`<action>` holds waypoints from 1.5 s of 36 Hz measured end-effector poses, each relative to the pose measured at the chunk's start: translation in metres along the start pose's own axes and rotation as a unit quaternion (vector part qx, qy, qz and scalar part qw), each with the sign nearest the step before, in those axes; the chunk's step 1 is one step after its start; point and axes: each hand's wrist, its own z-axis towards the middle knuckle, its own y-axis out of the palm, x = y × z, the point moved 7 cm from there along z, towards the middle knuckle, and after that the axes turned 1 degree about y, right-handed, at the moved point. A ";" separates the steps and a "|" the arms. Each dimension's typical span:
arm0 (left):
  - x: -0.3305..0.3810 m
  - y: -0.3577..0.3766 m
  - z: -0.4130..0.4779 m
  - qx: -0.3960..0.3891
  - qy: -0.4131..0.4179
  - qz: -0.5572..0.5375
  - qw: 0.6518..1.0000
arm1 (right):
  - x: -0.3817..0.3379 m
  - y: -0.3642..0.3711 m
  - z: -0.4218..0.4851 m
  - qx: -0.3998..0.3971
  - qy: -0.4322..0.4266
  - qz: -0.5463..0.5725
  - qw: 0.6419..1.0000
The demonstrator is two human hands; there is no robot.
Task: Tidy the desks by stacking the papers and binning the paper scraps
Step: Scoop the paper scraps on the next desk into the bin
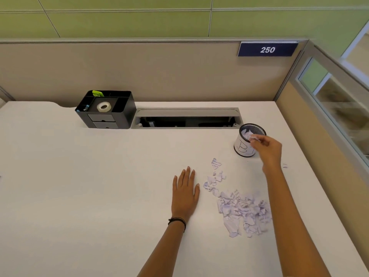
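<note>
Right-hand fingers (259, 144) around a paper scrap (254, 138) over the bin (242, 149) rim.

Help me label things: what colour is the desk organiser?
The desk organiser is black; the head view shows it best.

The desk (79, 186) is white, organiser (121, 114) black, scraps (243, 210) pale lilac with dark print.

The right hand (268, 150) covers the end of the lettering on the bin (240, 146).
</note>
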 end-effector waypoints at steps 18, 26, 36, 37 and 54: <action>-0.002 0.001 0.001 0.002 -0.003 0.001 1.000 | -0.025 0.023 -0.014 0.011 -0.187 -0.254 0.949; -0.001 0.001 0.001 0.001 -0.001 0.004 1.000 | 0.008 0.060 -0.058 -0.124 -0.263 -0.274 0.917; -0.001 0.001 0.001 0.000 -0.002 0.004 1.000 | 0.077 0.098 -0.079 -0.317 -0.100 -0.400 0.854; -0.001 0.001 0.001 0.001 -0.003 0.002 1.000 | 0.078 0.099 -0.081 -0.321 -0.102 -0.402 0.852; -0.001 0.002 0.001 0.000 0.002 0.006 1.000 | 0.085 0.091 -0.116 -0.313 -0.092 -0.434 0.840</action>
